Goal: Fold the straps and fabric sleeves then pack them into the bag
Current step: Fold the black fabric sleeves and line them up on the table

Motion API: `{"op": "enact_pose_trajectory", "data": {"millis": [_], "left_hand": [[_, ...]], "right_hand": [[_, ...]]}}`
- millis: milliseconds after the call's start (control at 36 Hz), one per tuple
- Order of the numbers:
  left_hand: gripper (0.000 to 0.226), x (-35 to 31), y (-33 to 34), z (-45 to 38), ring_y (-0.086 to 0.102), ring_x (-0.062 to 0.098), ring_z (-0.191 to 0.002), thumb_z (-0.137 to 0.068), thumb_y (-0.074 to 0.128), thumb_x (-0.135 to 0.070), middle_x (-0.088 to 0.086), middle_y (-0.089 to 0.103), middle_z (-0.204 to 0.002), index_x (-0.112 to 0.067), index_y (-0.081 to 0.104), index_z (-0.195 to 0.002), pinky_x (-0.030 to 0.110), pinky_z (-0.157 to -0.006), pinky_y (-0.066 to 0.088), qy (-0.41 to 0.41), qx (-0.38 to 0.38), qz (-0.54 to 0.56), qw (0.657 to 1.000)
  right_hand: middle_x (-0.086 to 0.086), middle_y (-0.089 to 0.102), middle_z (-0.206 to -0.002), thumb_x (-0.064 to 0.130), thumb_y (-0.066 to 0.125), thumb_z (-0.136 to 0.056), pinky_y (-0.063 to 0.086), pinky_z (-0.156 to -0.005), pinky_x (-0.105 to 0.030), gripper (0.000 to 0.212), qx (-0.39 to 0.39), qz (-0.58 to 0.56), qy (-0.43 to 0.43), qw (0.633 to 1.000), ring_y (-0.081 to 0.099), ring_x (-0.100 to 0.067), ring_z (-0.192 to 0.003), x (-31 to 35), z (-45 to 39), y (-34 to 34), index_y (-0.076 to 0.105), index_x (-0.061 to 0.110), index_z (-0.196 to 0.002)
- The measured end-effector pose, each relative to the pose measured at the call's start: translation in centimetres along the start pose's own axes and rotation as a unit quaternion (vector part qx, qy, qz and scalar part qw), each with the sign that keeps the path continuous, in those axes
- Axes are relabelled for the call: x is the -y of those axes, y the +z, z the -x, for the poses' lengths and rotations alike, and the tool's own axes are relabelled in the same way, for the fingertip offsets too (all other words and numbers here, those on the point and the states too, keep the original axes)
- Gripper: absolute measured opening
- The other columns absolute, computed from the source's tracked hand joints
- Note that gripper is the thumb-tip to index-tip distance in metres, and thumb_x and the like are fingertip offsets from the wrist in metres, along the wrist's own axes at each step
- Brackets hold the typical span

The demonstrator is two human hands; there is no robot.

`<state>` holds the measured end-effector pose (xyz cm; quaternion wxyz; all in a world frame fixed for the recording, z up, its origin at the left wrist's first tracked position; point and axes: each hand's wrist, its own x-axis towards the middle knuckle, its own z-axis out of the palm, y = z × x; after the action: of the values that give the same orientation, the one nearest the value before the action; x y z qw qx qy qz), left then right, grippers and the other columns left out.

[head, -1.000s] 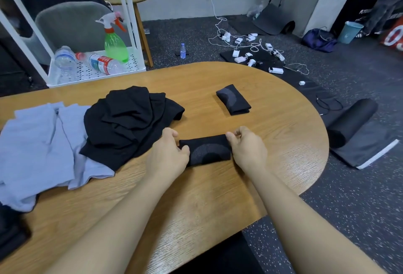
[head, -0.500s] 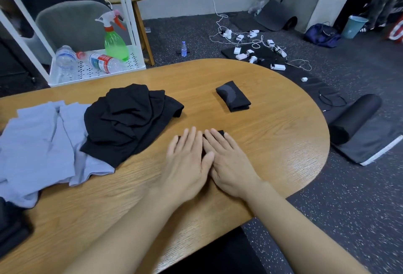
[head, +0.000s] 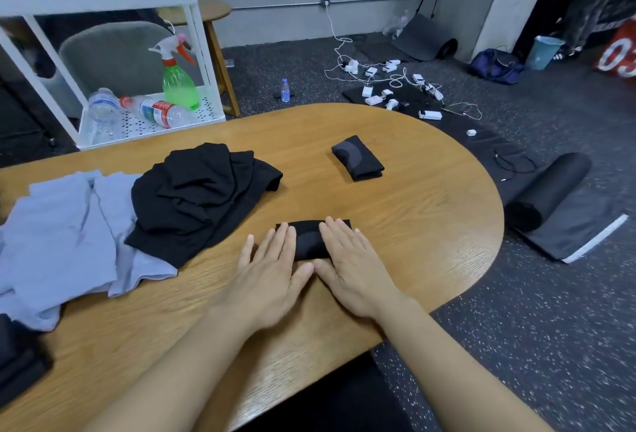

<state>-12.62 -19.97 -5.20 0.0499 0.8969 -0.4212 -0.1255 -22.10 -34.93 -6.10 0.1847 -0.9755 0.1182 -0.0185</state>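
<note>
Black sleeve under the hands: a folded fabric sleeve (head: 309, 239) lies at 6 o'clock on the wooden table (head: 430, 225), near the front edge.
Left hand (head: 272, 270): flat, fingers straight and together, pressing the sleeve's left part.
Right hand (head: 347, 259): flat, fingers straight, pressing the right part; the thumbs nearly touch.
Step in hand: flattening the fold, I judge; it goes best with even pressure, palms sweeping outward so the creases set and the ends stay aligned.
Finished piece: a second folded sleeve (head: 358, 162) sits at 1 o'clock, well apart.
Waiting pile: black fabric (head: 203, 197) at 10 o'clock, overlapping grey-blue cloth (head: 62, 235) at 9 o'clock.
Edges: the rounded table end curves away at 3 o'clock.
Open room: bare wood between the two sleeves and toward 3 o'clock.
Bag: not identifiable on the table.
</note>
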Motion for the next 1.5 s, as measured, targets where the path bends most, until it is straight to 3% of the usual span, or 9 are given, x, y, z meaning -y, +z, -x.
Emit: {"op": "enact_pose_trajectory", "data": {"millis": [83,167,250,306,417,583,806,1000,1500], "left_hand": [[0.075,0.1,-0.6,-0.3,-0.017,0.009,-0.147,-0.093,0.000,-0.062,-0.008,-0.016,-0.162,-0.023,-0.010,-0.155,0.044,-0.118,-0.016,-0.008,0.002,0.017,1.000],[0.076,-0.2,-1.1,0.0,-0.010,0.010,-0.149,-0.093,-0.002,-0.064,-0.008,-0.003,-0.164,-0.024,0.006,-0.157,0.041,-0.118,-0.011,0.002,-0.076,0.019,0.997],[0.070,-1.4,-1.2,1.1,0.027,0.012,-0.141,-0.096,0.007,-0.059,-0.008,0.039,-0.151,-0.024,0.044,-0.144,0.036,-0.110,0.009,0.044,-0.185,0.018,0.982],[0.071,-2.3,-1.0,1.5,0.041,0.011,-0.129,-0.096,0.006,-0.058,-0.012,0.052,-0.138,-0.024,0.053,-0.137,0.035,-0.102,0.016,0.047,-0.181,0.020,0.982],[0.090,-2.9,-0.5,0.8,0.038,0.009,-0.135,-0.089,-0.015,-0.063,-0.013,0.046,-0.145,-0.022,0.041,-0.147,0.031,-0.103,0.010,0.016,-0.144,0.006,0.989],[0.093,-3.0,-1.9,-3.0,0.021,0.002,-0.142,-0.079,-0.021,-0.061,-0.016,0.032,-0.153,-0.026,0.021,-0.154,0.032,-0.116,-0.004,0.019,-0.117,-0.004,0.993],[0.093,-1.3,-4.2,-10.3,0.032,0.004,-0.137,-0.077,-0.018,-0.052,-0.011,0.040,-0.144,-0.026,0.033,-0.150,0.039,-0.115,-0.018,0.051,-0.095,-0.049,0.993],[0.045,0.3,-5.6,-16.5,0.040,0.005,-0.130,-0.105,0.018,-0.031,-0.009,0.043,-0.138,-0.028,0.040,-0.144,0.039,-0.113,-0.024,0.074,-0.069,-0.024,0.995],[0.047,0.8,-7.1,-19.7,0.039,0.006,-0.134,-0.106,0.015,-0.034,-0.006,0.045,-0.142,-0.024,0.038,-0.145,0.045,-0.115,-0.021,0.107,-0.054,-0.019,0.993]], "right_hand": [[0.001,0.017,-0.162,0.040,0.034,-0.104,-0.003,-0.119,-0.024,0.057,-0.037,-0.122,0.016,0.992,0.004,-0.006,-0.149,0.2,0.7,-0.8,0.019,0.017,-0.154],[0.003,0.035,-0.154,0.043,0.029,-0.099,0.002,-0.120,-0.023,0.056,-0.091,-0.087,0.002,0.992,0.019,-0.005,-0.145,-0.2,1.8,-1.5,0.034,0.017,-0.149],[0.003,0.049,-0.145,0.046,0.024,-0.092,0.005,-0.119,-0.026,0.061,-0.108,-0.020,-0.031,0.993,0.031,-0.009,-0.142,-1.1,2.9,-1.8,0.049,0.017,-0.140],[0.002,0.053,-0.142,0.042,0.030,-0.095,0.008,-0.118,-0.028,0.053,-0.112,0.008,-0.045,0.993,0.037,-0.012,-0.140,-1.9,3.4,-1.4,0.056,0.017,-0.134],[0.002,0.057,-0.138,0.039,0.039,-0.096,0.015,-0.116,-0.034,0.046,-0.123,0.045,-0.051,0.990,0.040,-0.016,-0.138,-3.1,3.7,-0.9,0.059,0.017,-0.131],[-0.004,0.051,-0.143,0.040,0.044,-0.094,0.024,-0.111,-0.041,0.047,-0.157,0.101,-0.069,0.980,0.039,-0.023,-0.138,-3.2,2.6,-0.9,0.058,0.015,-0.132],[-0.001,0.057,-0.137,0.042,0.039,-0.093,0.020,-0.113,-0.033,0.049,-0.143,0.091,-0.029,0.985,0.052,-0.015,-0.128,-4.2,-1.9,-0.5,0.065,0.014,-0.124],[0.000,0.062,-0.130,0.040,0.040,-0.092,0.023,-0.111,-0.038,0.049,-0.168,0.096,-0.036,0.980,0.049,-0.019,-0.132,-4.9,-6.7,-0.8,0.062,0.012,-0.127],[-0.005,0.060,-0.130,0.036,0.035,-0.094,0.027,-0.106,-0.039,0.052,-0.162,0.117,0.025,0.979,0.054,-0.021,-0.126,-5.6,-10.3,-1.0,0.059,0.006,-0.129]]}}
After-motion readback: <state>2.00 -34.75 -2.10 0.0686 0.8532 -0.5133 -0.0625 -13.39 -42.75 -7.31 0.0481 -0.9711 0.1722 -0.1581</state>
